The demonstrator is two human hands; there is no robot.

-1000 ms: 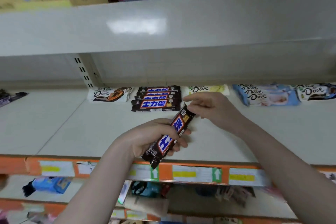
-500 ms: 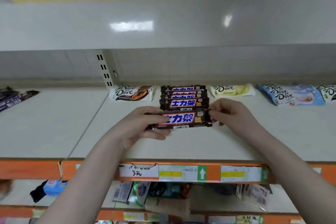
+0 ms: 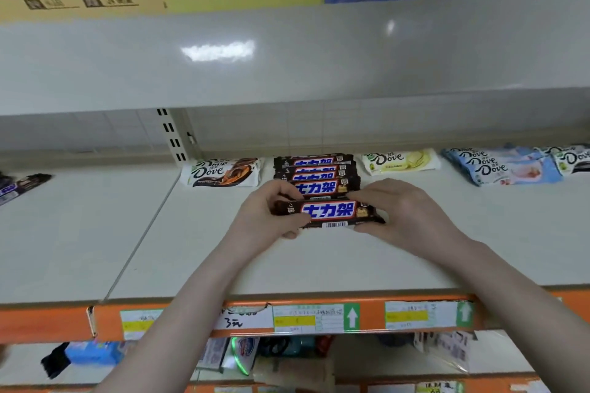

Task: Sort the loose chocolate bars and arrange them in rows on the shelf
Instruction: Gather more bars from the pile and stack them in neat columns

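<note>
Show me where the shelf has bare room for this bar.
Bare shelf lies between the held bar and the orange front edge, and left of the brown Dove pack. The back strip is crowded.

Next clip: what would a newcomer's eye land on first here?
Both hands, left hand and right hand, hold one dark Snickers bar level by its ends, mid-shelf. Just behind it lies a row of matching bars, flanked by Dove packs along the back of the white shelf.
</note>
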